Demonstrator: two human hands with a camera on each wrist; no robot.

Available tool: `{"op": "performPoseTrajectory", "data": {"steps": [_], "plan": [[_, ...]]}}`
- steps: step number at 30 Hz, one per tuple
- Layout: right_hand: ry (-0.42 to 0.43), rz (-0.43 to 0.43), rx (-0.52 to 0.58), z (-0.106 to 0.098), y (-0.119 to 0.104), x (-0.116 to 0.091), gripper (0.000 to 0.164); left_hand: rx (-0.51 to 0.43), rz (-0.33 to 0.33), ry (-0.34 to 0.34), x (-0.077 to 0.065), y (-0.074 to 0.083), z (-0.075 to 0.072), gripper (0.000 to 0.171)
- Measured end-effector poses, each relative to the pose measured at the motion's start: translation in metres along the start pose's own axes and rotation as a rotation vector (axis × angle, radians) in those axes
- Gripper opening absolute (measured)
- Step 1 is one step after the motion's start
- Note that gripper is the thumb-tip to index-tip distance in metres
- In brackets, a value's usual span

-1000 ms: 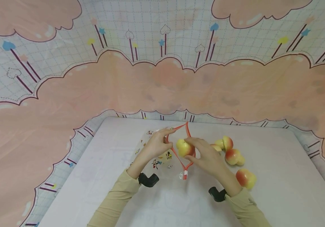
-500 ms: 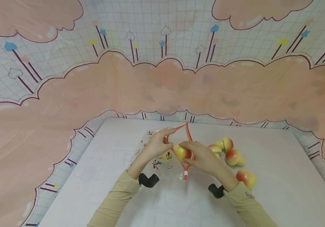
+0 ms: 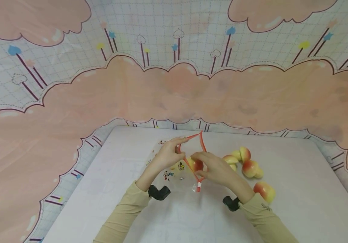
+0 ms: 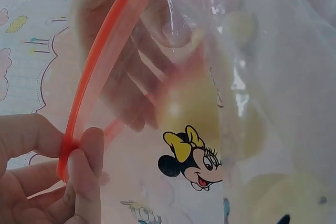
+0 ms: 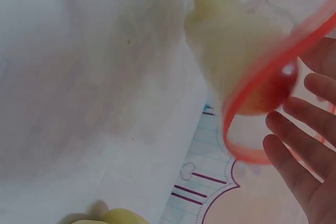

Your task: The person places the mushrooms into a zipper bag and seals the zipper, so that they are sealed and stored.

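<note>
My left hand pinches the orange zip edge of a clear plastic bag with cartoon prints, and the bag's mouth gapes toward the right. At that mouth is a yellow pear with a red blush. In the right wrist view the pear lies largely behind the film, its red end by the orange edge. My right hand has its fingers extended and spread, the tips close to or touching the pear's red end. Blurred yellow shapes show through the film in the left wrist view.
Several more yellow-red pears lie on the white table to the right: a cluster beyond the right hand, one pear beside it, and another pear by the right forearm. A patterned cloth rises behind the table.
My right hand has moved slightly left and down, bringing the pear into the bag's mouth. The pear now sits farther left, beyond its fingertips. The left hand keeps its place on the edge.
</note>
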State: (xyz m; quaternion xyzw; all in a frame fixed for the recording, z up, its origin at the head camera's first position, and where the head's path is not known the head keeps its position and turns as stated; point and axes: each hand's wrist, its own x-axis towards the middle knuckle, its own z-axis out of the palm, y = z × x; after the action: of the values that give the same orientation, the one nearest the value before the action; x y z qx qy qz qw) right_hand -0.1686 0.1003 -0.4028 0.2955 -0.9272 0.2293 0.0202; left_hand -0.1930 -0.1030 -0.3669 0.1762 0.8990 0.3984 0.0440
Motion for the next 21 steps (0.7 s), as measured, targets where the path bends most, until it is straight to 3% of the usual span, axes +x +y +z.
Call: {"op": "performPoseTrajectory", "data": {"steps": [21], "plan": [[0.044, 0.006, -0.037, -0.005, 0.000, -0.013, 0.048, -0.027, -0.001, 0.003, -0.003, -0.001, -0.003, 0.058]]}}
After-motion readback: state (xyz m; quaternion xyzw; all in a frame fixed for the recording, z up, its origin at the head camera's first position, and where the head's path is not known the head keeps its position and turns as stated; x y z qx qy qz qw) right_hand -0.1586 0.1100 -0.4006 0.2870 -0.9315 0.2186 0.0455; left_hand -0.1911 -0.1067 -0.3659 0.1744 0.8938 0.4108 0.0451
